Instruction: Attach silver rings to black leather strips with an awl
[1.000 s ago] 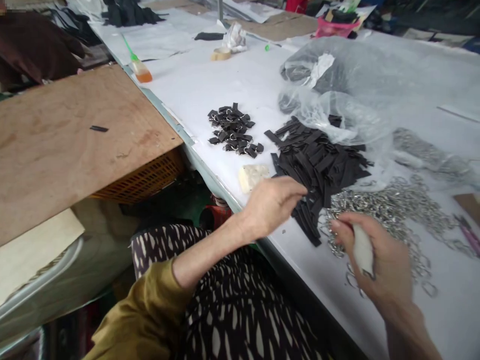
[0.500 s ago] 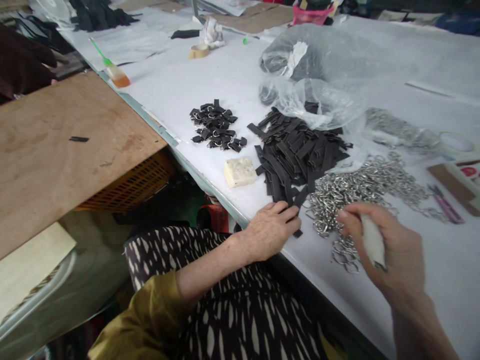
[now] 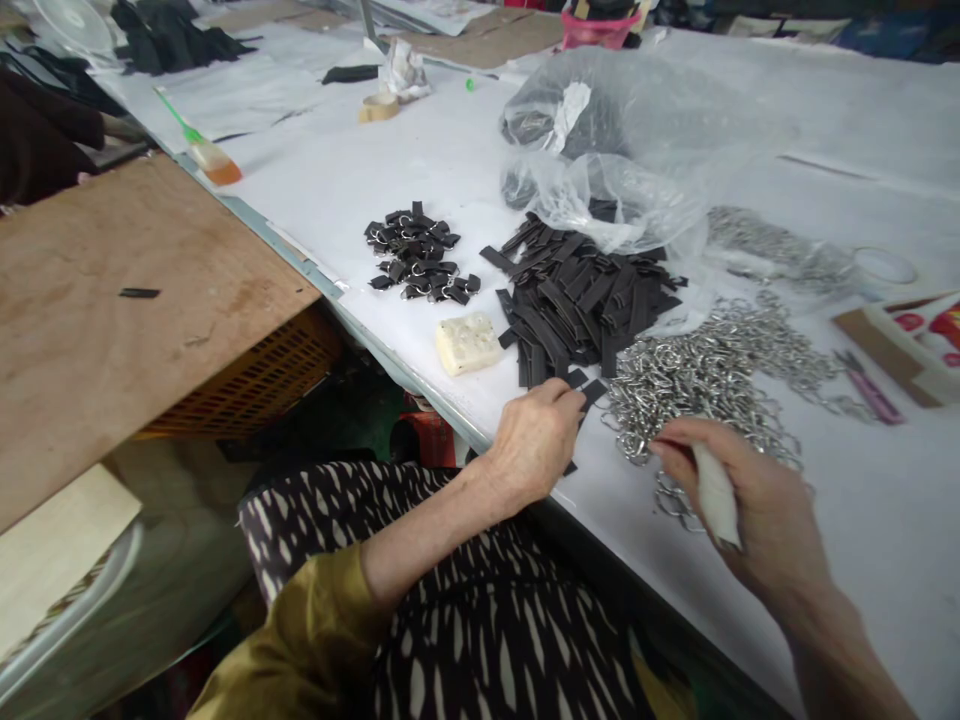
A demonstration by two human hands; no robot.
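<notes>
1. The left hand (image 3: 536,435) was at the near edge of the dark strips (image 3: 577,290), its thumb and fingertips drawn together there; whether a strip was pinched between them could not be told.
2. The right hand (image 3: 750,510) was curled around a white-wrapped piece (image 3: 716,495) with a dark tip, which lay slantwise across the palm. This hand was at the near side of the silver rings (image 3: 690,385), its thumb and forefinger close together; anything between those tips was too small to make out.
3. The strips lay in a loose heap on the white-covered counter (image 3: 652,590), with the rings heaped just to their right.
4. Left of the strips sat a pale yellow block (image 3: 469,343), and beyond it a small pile of folded dark pieces fitted with rings (image 3: 424,250).
5. Behind the strips spread a clear plastic bag (image 3: 675,110) with dark contents; more rings in clear plastic (image 3: 772,245) lay to its right.
6. Right of the loose rings were a purple-handled tool (image 3: 874,395) and a piece of printed cardboard (image 3: 885,350).
7. Farther off stood a roll of tape (image 3: 379,107) beside crumpled white material (image 3: 405,72), and a bottle with orange liquid (image 3: 214,160) lay tilted near the left edge.
8. To the left, a wooden board (image 3: 135,240) bore a small dark piece (image 3: 139,293), above an orange crate (image 3: 247,380).
</notes>
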